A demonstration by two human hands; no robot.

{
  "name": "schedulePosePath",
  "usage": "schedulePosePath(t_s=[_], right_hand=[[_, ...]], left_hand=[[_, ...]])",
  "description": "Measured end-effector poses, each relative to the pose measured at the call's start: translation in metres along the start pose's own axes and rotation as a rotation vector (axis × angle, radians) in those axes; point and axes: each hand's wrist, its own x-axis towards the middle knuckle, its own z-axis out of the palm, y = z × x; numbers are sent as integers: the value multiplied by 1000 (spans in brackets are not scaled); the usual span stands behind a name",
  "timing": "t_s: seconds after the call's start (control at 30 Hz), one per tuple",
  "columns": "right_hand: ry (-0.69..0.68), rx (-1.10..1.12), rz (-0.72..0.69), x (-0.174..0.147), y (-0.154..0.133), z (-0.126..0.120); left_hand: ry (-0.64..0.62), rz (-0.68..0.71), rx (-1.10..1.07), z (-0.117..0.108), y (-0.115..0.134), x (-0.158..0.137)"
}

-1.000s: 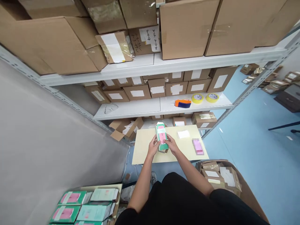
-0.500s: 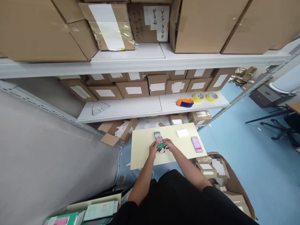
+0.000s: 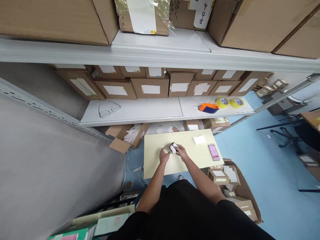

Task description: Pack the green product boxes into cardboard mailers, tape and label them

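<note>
My left hand [image 3: 164, 156] and my right hand [image 3: 182, 152] hold a small box [image 3: 170, 146] between them, above the cream board. The box is tipped so that its open end faces me. Something white shows at the opening with a dark area around it; what lies inside is too small to make out. My left fingers wrap the box's left side. On the other side, my right fingers press at the opening. To the right on the board lie a folded white paper [image 3: 199, 139] and a pink, pixelated item [image 3: 214, 152].
The cream board [image 3: 155, 168] stands before a white shelf [image 3: 150, 111] with eyeglasses [image 3: 109, 110], yellow tape rolls [image 3: 222, 102] and an orange-and-blue tape dispenser [image 3: 209, 107]. Open cartons flank the board, one [image 3: 120, 145] at left, another [image 3: 246, 183] at right. Green boxes [image 3: 72, 234] sit lower left.
The box has turned from lying with its green-and-pink face up to having its open end towards me. My right fingers have moved to the opening. The camera view has also shifted.
</note>
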Motion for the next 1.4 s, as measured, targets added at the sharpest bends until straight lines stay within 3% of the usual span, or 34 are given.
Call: schedulePosePath(t_s=[0.1, 0.17, 0.3, 0.43, 0.63, 0.8, 0.97, 1.1, 1.3, 1.4], right_hand=[[-19, -45, -71, 10, -6, 14], [1, -71, -117, 19, -11, 25], [148, -49, -185, 34, -17, 48], [82, -49, -244, 37, -12, 62], [35, -135, -317, 34, -12, 57], [32, -202, -309, 33, -15, 53], [120, -114, -309, 25, -3, 50], [154, -19, -324, 13, 5, 50], [194, -341, -321, 11, -7, 64], [254, -373, -366, 14, -11, 67]], left_hand=[[8, 265, 155, -8, 13, 4], [-51, 342, 211, -15, 20, 7], [-49, 280, 282, -30, 26, 9], [-10, 280, 375, -44, 29, 10], [-54, 402, 335, -56, 52, 26], [-112, 466, 505, -55, 70, 34], [6, 350, 506, -52, 69, 35], [46, 423, 422, -52, 66, 33], [-236, 504, 513, -58, 64, 26], [-326, 542, 504, -59, 59, 27]])
